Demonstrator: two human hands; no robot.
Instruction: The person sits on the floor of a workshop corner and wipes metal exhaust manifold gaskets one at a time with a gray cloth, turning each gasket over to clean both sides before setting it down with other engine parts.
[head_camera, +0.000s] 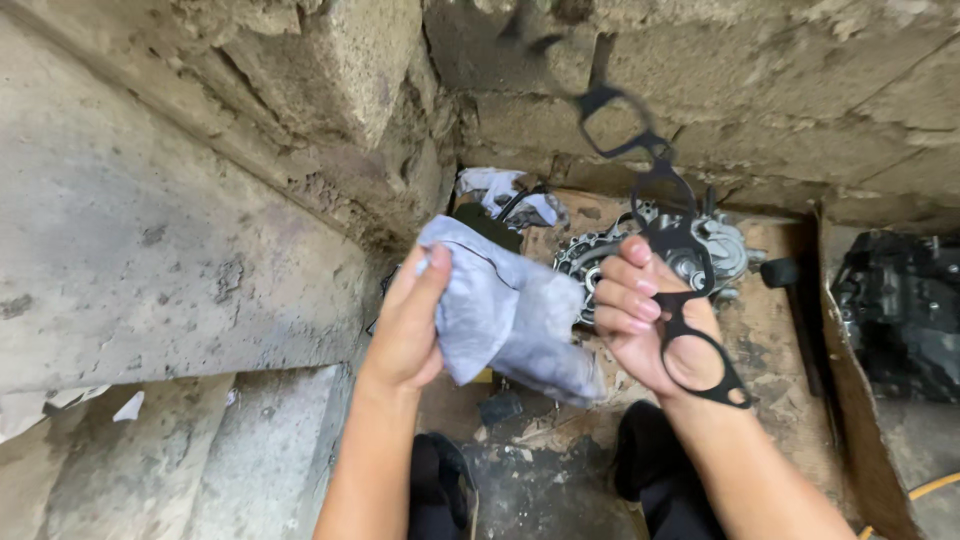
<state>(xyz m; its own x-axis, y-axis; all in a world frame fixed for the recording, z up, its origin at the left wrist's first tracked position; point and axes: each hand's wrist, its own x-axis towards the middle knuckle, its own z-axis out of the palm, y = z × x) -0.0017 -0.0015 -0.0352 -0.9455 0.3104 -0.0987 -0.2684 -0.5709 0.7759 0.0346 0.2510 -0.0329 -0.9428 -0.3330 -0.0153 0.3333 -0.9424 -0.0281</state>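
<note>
The left hand (405, 325) is closed on a grey rag (505, 310), thumb on the near side and fingers (425, 270) wrapped behind the cloth; the rag hangs bunched between both hands. The right hand (645, 320) grips a thin black gasket (665, 235) — fingers curled around its middle section, the lower loop lying against the palm and wrist, the upper loops standing up toward the block wall (750, 90). The gasket is held in the air, above the far part of the cardboard sheet (770, 370) on the floor. Beneath it, a metal engine casing (715, 250) rests on the cardboard near its far edge. A white crumpled cloth (500, 190) lies at the far left corner. A dark engine part (900, 310) sits beyond the cardboard's right edge — details unclear.
</note>
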